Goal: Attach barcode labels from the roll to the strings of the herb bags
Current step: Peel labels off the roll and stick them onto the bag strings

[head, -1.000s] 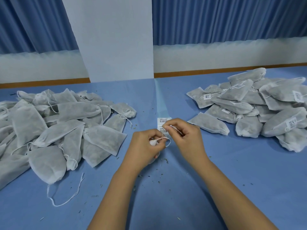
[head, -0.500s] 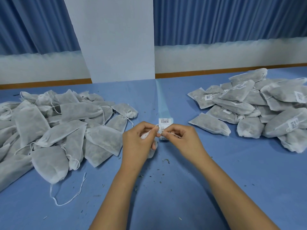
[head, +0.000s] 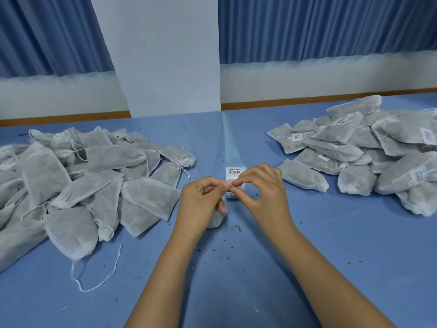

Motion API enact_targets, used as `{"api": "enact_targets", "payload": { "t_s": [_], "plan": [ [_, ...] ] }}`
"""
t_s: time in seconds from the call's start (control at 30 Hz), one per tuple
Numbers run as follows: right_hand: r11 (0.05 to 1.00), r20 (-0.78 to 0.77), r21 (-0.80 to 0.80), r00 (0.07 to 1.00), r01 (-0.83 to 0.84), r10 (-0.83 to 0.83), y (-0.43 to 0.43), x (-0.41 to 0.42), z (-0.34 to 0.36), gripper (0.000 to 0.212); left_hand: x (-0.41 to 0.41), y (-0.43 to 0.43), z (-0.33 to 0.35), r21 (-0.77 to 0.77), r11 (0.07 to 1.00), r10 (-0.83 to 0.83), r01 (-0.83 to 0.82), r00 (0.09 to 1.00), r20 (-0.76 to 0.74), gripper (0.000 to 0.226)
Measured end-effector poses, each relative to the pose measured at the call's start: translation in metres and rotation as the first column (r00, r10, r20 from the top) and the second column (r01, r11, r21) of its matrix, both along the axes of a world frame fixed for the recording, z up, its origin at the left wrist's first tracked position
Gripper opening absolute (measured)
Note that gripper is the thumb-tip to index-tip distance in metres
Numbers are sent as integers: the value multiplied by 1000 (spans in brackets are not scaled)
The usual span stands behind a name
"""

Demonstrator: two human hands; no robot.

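Note:
A white herb bag (head: 217, 217) hangs under my left hand (head: 201, 200), mostly hidden by the palm. My left thumb and forefinger meet the fingertips of my right hand (head: 260, 188) at the middle of the table, pinching something small between them; the bag's string is too fine to see there. Right behind the fingertips lies the barcode label strip (head: 234, 172), with one printed label showing and the one below partly covered by my fingers. Its clear backing tape (head: 229, 138) runs away toward the wall.
A heap of unlabelled herb bags (head: 78, 178) fills the left of the blue table (head: 236, 268). A heap of labelled bags (head: 369, 152) lies at the right. A loose white string (head: 99, 278) lies at the front left. Herb crumbs dot the cloth near my wrists.
Both hands moved a little away from me to the label strip. My fingertips came together over the lower label, where earlier they were apart with a string loop visible.

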State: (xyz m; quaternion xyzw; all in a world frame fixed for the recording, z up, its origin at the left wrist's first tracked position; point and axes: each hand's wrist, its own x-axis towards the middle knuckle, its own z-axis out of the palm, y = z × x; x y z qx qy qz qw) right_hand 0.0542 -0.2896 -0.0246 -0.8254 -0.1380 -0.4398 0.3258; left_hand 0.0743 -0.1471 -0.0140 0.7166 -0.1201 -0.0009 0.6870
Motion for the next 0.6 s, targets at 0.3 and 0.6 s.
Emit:
{"api": "enact_targets", "payload": {
  "t_s": [0.3,0.6],
  "plan": [
    [984,-170,173,984,-33,62,-6,-4,6,11,0,4,6,71,997,-40,37,998,46,12],
    [667,-303,745,896,11,323,-19,-1,12,20,4,14,5,127,987,87,-96,993,77,9]
  ]
}}
